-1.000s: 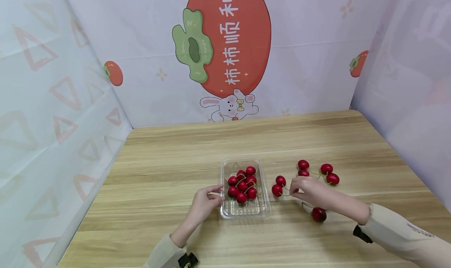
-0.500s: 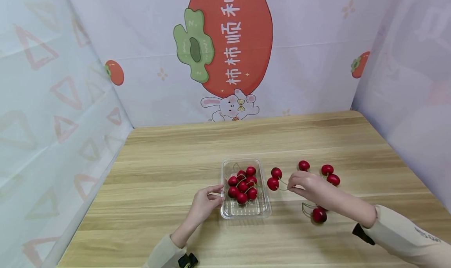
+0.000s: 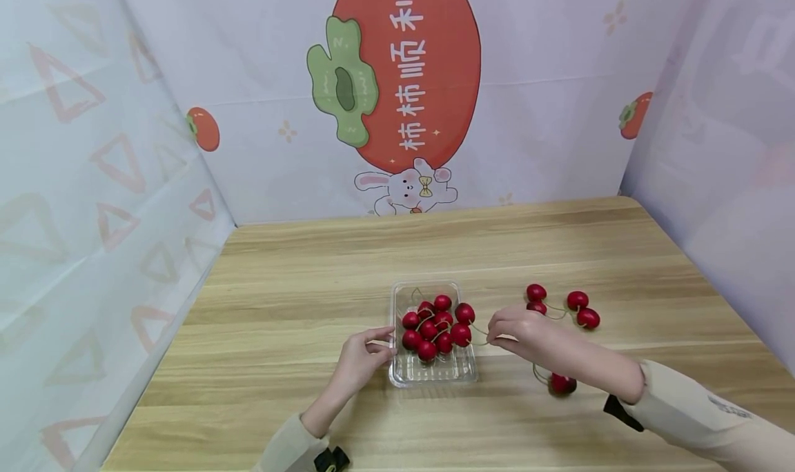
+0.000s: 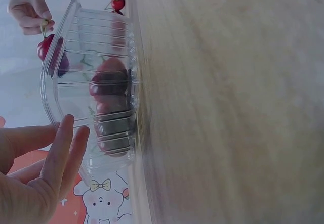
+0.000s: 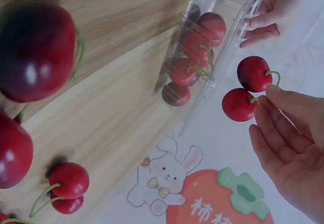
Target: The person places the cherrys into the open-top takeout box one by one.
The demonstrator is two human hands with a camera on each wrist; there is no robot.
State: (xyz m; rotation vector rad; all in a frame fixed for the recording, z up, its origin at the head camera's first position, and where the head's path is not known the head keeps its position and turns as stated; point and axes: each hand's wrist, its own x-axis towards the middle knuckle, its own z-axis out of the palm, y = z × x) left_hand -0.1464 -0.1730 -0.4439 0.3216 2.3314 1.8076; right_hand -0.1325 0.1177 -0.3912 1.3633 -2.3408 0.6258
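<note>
Two cherries (image 3: 461, 334) in right hand (image 3: 520, 331)

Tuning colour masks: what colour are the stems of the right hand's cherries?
Green; the stems show best in the right wrist view.

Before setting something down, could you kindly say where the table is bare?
Wooden tabletop is bare left of the left hand and between the clear plastic container and printed backdrop; the right hand and loose cherries crowd the container's right.

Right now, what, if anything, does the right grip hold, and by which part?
The right grip pinches two round, glossy red cherries by their thin green stems.
</note>
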